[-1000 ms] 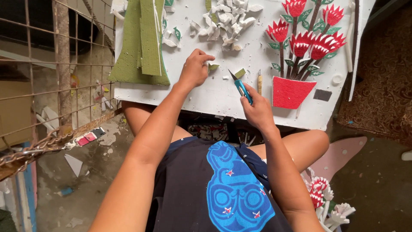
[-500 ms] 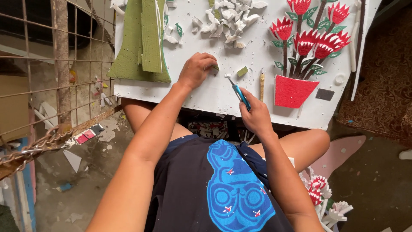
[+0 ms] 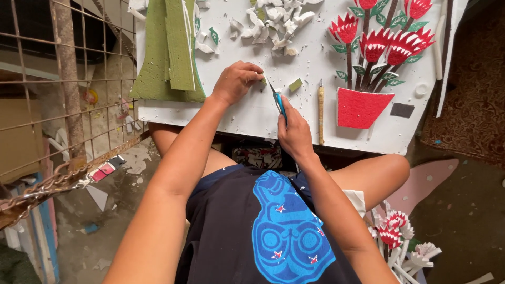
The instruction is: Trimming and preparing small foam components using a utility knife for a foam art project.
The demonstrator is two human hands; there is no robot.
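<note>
A white foam board (image 3: 252,113) lies across my lap. My left hand (image 3: 235,80) is closed on a small green foam piece (image 3: 262,80) and presses it to the board. My right hand (image 3: 293,131) grips a blue-handled craft knife (image 3: 277,97), its blade tip pointing at that piece. Just right of the blade lies another small green foam piece (image 3: 295,84). A wooden-handled tool (image 3: 320,110) rests on the board beside my right hand. On the board's right side is a foam picture of red flowers in a red pot (image 3: 360,107).
Green foam sheets (image 3: 168,52) lie at the board's left end, and a pile of white foam scraps (image 3: 273,23) sits at its far edge. A rusty wire fence (image 3: 63,79) and chain (image 3: 47,184) stand at left. Finished foam flowers (image 3: 400,236) lie on the floor at right.
My left hand has slid right and closed over the small green piece. My right hand with the knife has moved up so the blade tip reaches that piece.
</note>
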